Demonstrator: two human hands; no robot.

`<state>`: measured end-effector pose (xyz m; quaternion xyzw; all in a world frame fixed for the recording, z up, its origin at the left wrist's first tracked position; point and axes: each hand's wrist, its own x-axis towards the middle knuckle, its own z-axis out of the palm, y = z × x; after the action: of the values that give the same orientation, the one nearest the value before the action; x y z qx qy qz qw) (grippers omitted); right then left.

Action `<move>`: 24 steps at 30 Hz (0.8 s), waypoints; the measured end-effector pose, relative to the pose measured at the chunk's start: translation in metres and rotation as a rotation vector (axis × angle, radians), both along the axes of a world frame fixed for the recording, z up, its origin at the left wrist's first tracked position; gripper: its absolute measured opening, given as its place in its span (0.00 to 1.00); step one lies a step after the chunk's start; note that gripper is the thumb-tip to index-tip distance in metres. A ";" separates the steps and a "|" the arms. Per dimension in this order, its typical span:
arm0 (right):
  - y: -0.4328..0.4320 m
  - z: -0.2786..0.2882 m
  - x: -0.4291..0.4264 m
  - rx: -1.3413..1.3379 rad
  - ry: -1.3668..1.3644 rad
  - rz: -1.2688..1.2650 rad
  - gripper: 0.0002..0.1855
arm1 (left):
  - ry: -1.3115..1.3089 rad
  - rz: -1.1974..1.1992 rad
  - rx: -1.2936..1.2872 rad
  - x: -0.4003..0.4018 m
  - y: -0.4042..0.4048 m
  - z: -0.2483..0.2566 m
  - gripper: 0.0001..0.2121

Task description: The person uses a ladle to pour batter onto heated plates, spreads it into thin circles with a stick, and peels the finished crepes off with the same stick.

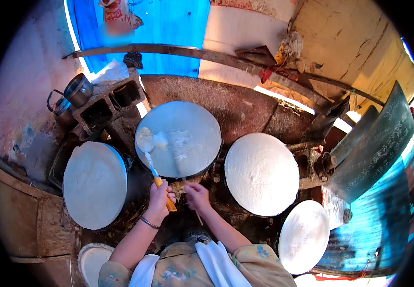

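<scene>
My left hand (160,197) is closed around the orange handle of a ladle (152,165), whose round, batter-coated end rests on or just above the left part of a large round griddle (192,122). White batter (161,139) lies beside the ladle's end, with thin white smears nearer the middle. My right hand (197,196), slightly blurred, grips a thin stick (199,217) at the griddle's near edge; the stick's far end is hard to make out. Pale, round surfaces stand on both sides, a left one (95,184) and a right one (262,174).
A metal pot (78,89) and a handled can (63,107) stand by concrete blocks (97,113) at the back left. Another round pale surface (304,236) is at the lower right, near a leaning dark board (375,147) with writing. A white-rimmed basin (85,253) sits lower left.
</scene>
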<state>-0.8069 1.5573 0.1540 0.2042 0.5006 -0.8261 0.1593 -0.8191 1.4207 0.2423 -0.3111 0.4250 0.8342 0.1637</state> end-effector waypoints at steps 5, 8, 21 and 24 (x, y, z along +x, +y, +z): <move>-0.021 0.018 0.005 -0.197 -0.065 0.139 0.09 | -0.057 -0.045 0.431 -0.001 -0.039 -0.006 0.04; -0.006 0.038 0.022 -0.282 0.001 0.090 0.09 | 0.016 -0.152 0.351 0.021 -0.047 0.022 0.06; 0.003 0.025 0.046 -0.032 -0.040 -0.043 0.07 | 0.057 -0.170 -0.187 0.015 0.009 -0.033 0.04; -0.002 0.008 0.037 -0.140 -0.035 -0.050 0.07 | -0.014 -0.130 -0.110 0.019 0.012 -0.027 0.04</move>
<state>-0.7701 1.5557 0.1622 0.2196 0.4335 -0.8590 0.1610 -0.8001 1.4329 0.2156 -0.2972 0.4883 0.7949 0.2034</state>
